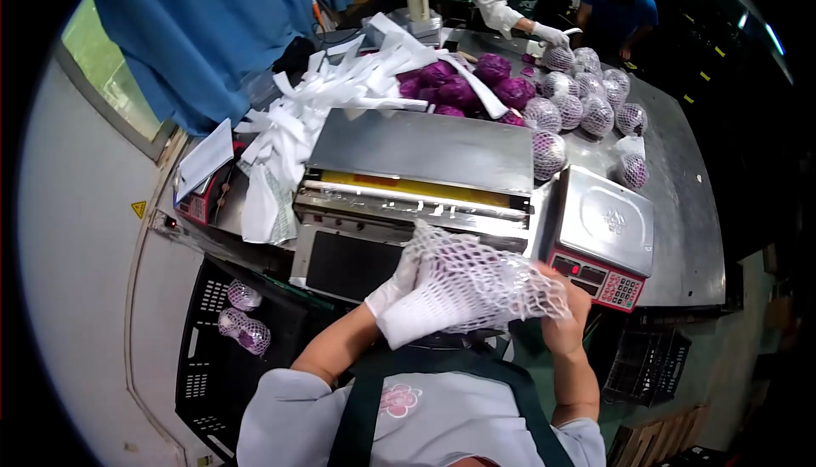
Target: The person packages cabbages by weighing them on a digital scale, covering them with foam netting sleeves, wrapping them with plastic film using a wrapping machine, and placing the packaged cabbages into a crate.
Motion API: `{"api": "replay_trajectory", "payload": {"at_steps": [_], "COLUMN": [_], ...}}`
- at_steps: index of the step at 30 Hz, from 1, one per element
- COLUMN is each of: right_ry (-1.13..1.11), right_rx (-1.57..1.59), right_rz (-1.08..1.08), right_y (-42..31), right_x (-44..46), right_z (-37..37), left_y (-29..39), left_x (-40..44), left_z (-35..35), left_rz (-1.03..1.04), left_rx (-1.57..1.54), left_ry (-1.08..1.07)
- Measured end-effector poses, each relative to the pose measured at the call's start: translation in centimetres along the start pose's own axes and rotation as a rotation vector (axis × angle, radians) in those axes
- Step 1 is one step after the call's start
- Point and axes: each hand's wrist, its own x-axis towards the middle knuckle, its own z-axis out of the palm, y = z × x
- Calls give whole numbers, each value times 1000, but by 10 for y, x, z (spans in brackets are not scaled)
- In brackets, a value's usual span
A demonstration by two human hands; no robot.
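Note:
A white foam net sleeve [476, 288] is stretched between my hands, above the front edge of the table. My left hand [396, 287], in a white glove, is closed on the sleeve's left part; its fingertips are partly hidden by the mesh. At the other end my bare right hand [567, 310] grips the sleeve's open edge. No cabbage can be made out inside the mesh. Just beyond my hands stands a film wrapping machine [416, 152] with a steel top. A digital scale [605, 220] with a red keypad lies close to my right hand.
Loose foam sleeves [340, 84] are heaped at the back left, beside bare purple cabbages [455, 91]. Netted cabbages [595, 114] crowd the back right. A black crate [195, 331] at lower left holds several netted ones. Across the table, a co-worker's gloved hand [552, 35] touches a netted cabbage.

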Motion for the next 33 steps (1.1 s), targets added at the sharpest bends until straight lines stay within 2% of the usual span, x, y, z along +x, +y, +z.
{"api": "replay_trajectory", "payload": {"at_steps": [2,3,4,8,10,11,12,15,16,17,18,20,22,23,24,26,27,28,30,33], "right_ry": [-205,-128,-237,-263,13,-61,11,-57,-172,-146,-120,-233,-525,-494,-472,-359,-307,-250,-216,-207], "right_rx": [330,267,240,309,455,538,524,34,-297,-423,-544,-78,32,-352,-337,-186,-183,-179,-200,-346], "right_rz": [450,637,793,901,969,1019,977,684,500,351,198,57,22,-11,-12,188,240,290,446,525], "right_y": [9,15,18,27,45,71,55,70,72,72,70,52,41,36,51,73,75,77,102,131], "right_x": [9,17,23,54,61,62,60,52,56,62,73,105,131,145,165,206,221,236,270,286], "right_z": [26,47,59,103,123,109,131,130,121,113,106,92,90,95,89,76,77,77,65,58], "left_y": [17,22,24,23,23,23,26,43,51,63,70,93,117,131,144,166,178,188,199,205], "left_x": [-37,-52,-65,-92,-96,-96,-98,-103,-106,-107,-108,-79,-41,-20,-2,34,55,70,97,119], "left_z": [-4,-8,-12,-22,-24,-27,-29,-24,-11,5,39,38,23,14,10,15,4,-1,-6,-22], "left_rz": [25,34,55,99,107,114,117,124,131,140,284,368,367,355,341,322,296,274,254,260], "left_rx": [-31,-54,-59,-92,-99,-105,-107,-94,-55,-18,127,231,-2,14,33,48,59,87,145,157], "left_ry": [22,34,47,86,104,114,127,176,202,229,273,390,283,315,348,417,391,226,376,441]}}
